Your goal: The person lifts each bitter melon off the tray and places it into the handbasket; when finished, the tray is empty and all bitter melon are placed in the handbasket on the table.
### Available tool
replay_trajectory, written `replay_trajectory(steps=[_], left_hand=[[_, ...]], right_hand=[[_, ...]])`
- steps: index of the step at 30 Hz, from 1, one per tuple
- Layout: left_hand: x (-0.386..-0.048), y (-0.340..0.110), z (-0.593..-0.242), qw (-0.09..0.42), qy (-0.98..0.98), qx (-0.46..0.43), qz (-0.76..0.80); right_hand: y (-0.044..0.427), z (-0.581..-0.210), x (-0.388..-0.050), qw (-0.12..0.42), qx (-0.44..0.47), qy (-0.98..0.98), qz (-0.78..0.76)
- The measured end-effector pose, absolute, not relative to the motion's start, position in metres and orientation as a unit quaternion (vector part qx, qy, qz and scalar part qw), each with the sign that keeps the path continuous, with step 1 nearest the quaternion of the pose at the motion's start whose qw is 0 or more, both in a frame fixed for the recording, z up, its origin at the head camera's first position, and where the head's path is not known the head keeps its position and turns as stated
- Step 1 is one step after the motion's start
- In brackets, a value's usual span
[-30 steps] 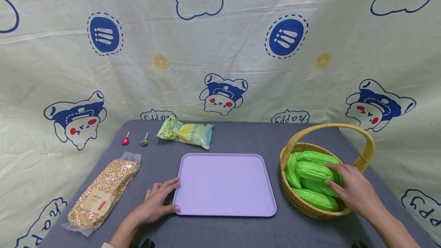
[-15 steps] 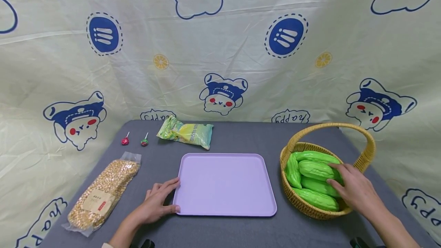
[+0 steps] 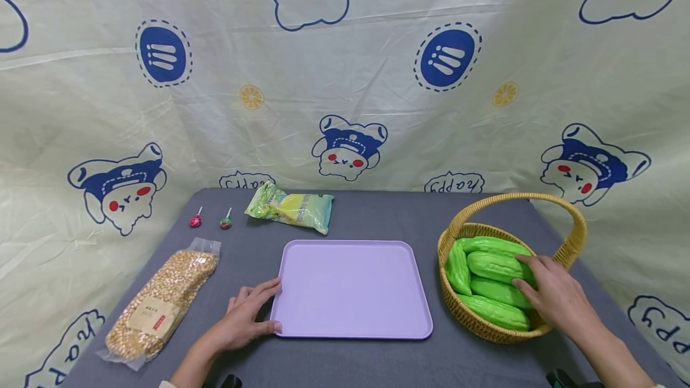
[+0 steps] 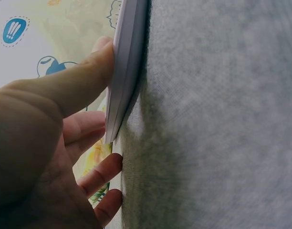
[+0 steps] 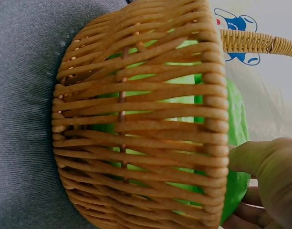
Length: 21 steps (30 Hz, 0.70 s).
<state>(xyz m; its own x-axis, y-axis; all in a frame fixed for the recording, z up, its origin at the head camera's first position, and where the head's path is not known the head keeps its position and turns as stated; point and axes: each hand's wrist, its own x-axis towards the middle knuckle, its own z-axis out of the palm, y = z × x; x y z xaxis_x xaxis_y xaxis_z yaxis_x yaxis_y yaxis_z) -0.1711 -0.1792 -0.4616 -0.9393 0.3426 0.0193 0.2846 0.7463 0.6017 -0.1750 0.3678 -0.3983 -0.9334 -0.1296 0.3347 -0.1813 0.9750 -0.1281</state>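
Observation:
Several light green, ridged bitter melons [image 3: 493,315] fill a woven wicker basket [image 3: 458,310] on the right. My right hand [image 3: 560,295] reaches over the basket's right rim and pinches the end of an upper bitter melon [image 3: 496,267] between thumb and fingers. The right wrist view shows the thumb against the green melon [image 5: 237,112], the other fingertips partly hidden. A flat purple tray [image 3: 353,289] lies mid-table. My left hand [image 3: 242,319] touches its left edge, thumb near the front corner; in the left wrist view the fingers are spread and relaxed.
Left on the grey table [image 3: 302,364] lies a clear bag of corn kernels [image 3: 162,304]. Behind it are a red lollipop [image 3: 196,219] and a green lollipop [image 3: 226,220]. A green-yellow snack packet [image 3: 293,208] lies behind the tray. The basket's handle [image 3: 517,196] arches up.
Early on, my right hand and the pinched bitter melon shifted slightly right within the basket; over the last half second they stay nearly still. My left hand has kept its place on the tray.

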Motion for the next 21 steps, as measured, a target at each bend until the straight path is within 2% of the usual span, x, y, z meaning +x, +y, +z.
replay_trajectory(steps=[21], left_hand=[[-0.1709, -0.1795, -0.4618, 0.047, 0.934, 0.171, 0.312]], right_hand=[[0.3679, -0.4031, -0.1764, 0.188, 0.079, -0.974, 0.097]])
